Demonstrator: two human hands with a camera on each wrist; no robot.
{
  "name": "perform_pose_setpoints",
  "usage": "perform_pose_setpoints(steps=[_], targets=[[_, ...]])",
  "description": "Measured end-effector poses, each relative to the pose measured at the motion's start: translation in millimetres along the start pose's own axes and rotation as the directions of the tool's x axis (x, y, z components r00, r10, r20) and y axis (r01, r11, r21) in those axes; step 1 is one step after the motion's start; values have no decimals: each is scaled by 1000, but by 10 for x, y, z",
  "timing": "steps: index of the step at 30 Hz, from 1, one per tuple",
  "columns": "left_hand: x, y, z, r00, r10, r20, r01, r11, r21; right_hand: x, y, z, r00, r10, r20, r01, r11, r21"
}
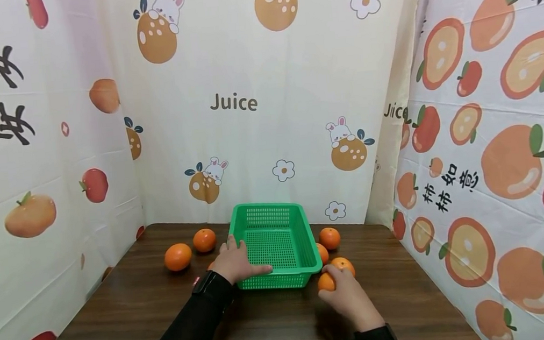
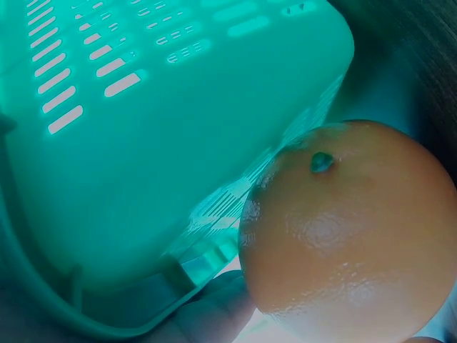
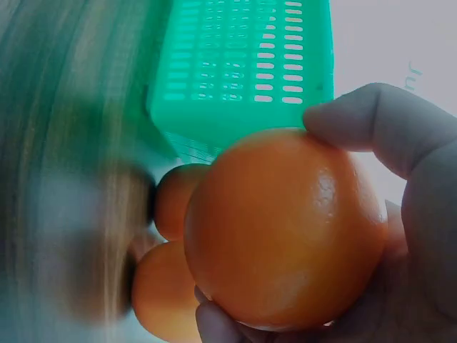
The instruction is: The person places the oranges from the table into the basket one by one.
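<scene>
One orange (image 1: 326, 282): held in the right hand (image 1: 353, 299), just off the near right corner of the basket (image 1: 274, 281)
Grip: thumb and fingers curled round the fruit, parted only by its width
Left hand (image 1: 233, 263): spread over the basket's near left corner, thumb along the near rim; whether a fingertip hooked under it could not be told
Handling: a light, full wrap looked better than a squeeze on such smooth skin; a straight lift, clear of neighbours and rim, seemed wisest, with the left hand steadying the basket
Right-side oranges (image 1: 329, 238): three, grouped near the basket and the right hand
Left-side oranges (image 1: 178, 257): two well apart from the right hand, plus one partly hidden by the left
Table (image 1: 276, 331): flat brown wood grain, where round fruit could probably roll if nudged
Room: back cloth (image 1: 296, 108) with rabbits and "Juice"; side cloths (image 1: 458, 191) printed with fruit
</scene>
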State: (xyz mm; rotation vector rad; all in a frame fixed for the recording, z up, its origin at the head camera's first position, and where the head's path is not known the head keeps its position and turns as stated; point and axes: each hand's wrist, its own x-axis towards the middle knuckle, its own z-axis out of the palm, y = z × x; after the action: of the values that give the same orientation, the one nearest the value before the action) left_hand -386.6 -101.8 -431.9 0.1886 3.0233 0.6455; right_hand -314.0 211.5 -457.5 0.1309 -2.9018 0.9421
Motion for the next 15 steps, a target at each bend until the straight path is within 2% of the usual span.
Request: perform_pose_setpoints(steps=[8,15], targets=[[25,-2,2,1000,0,-6,0,1000,-4,-2,-32,-91,997,22,-76,-21,1000,17],[8,-4,31,1000,2,-8,-2,1000,-9,-20,-69,-130,990,12,-143,-4,999,52]])
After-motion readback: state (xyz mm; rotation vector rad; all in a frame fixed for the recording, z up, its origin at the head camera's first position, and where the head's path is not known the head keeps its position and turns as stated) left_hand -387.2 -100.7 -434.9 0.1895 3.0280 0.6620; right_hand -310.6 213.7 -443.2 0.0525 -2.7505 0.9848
